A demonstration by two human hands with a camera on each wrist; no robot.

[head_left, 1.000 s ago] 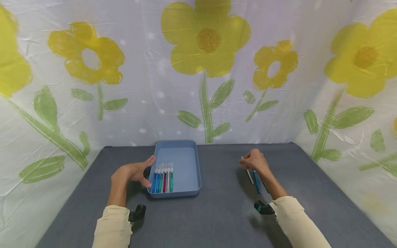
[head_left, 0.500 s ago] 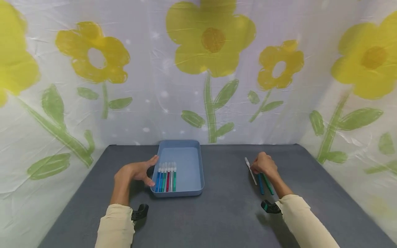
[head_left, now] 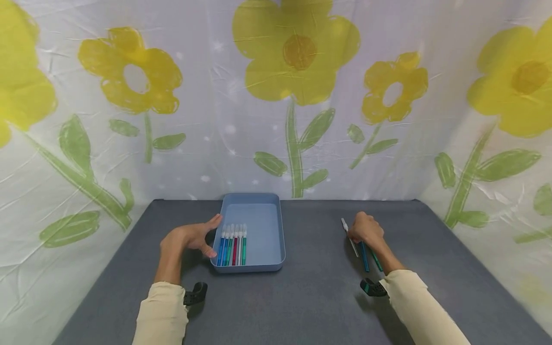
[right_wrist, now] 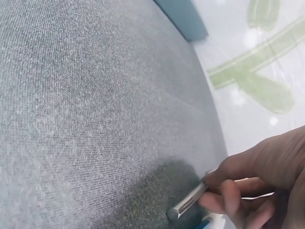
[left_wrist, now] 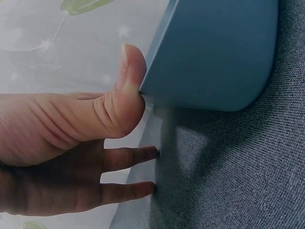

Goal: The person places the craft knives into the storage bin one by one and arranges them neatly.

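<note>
In the head view a blue tray (head_left: 260, 261) holds a row of several slim pens (head_left: 233, 249) with whitish caps along its left side. My left hand (head_left: 185, 239) is at the tray's left wall with thumb and forefinger spread. In the left wrist view my thumb (left_wrist: 128, 102) touches the tray's corner rim, the other fingers straight. On the table at right lie a silver pen (head_left: 355, 249), a blue pen (head_left: 365, 261) and a green pen (head_left: 377, 262). My right hand (head_left: 366, 229) has curled fingers around the blue pen's cap end, hiding it. Its fingertips overlap the silver pen (right_wrist: 188, 202).
The dark grey table (head_left: 302, 306) ends at a hanging cloth (head_left: 207, 158) printed with yellow flowers. Black camera mounts hang beneath both wrists, the left mount (head_left: 196, 293) and the right mount (head_left: 373, 288).
My right hand has moved right from the silver pen's cap to the blue pen's cap end, staying there over the last half second. My left hand keeps its place at the tray.
</note>
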